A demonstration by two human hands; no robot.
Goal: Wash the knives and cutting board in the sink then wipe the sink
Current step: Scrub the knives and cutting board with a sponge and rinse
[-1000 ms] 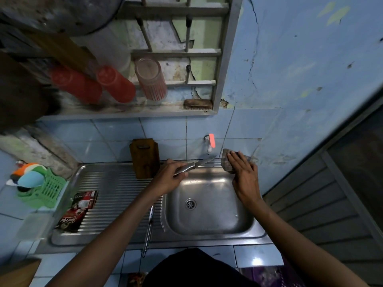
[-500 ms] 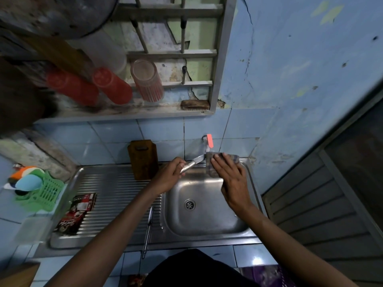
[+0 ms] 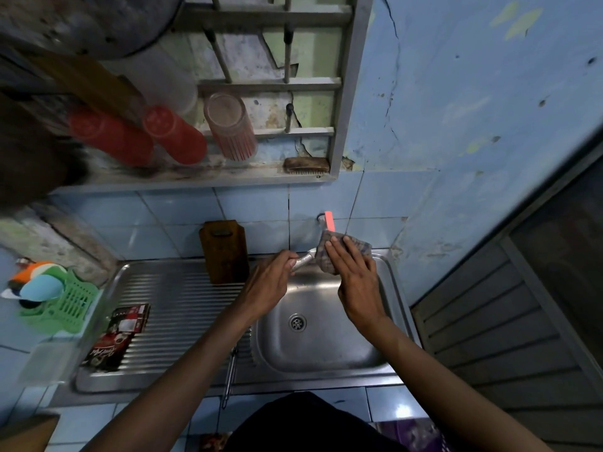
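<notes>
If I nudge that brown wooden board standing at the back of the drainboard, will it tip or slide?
The wooden board stands upright on its narrow bottom edge against the tiled wall, so a push from the side would probably topple it. It rests on the ribbed steel drainboard, so its foot may skid. It looks thick and rigid, likely fairly heavy.

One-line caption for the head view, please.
Over the sink, the left hand grips a knife by its handle while the right hand folds a cloth around the blade.
</notes>
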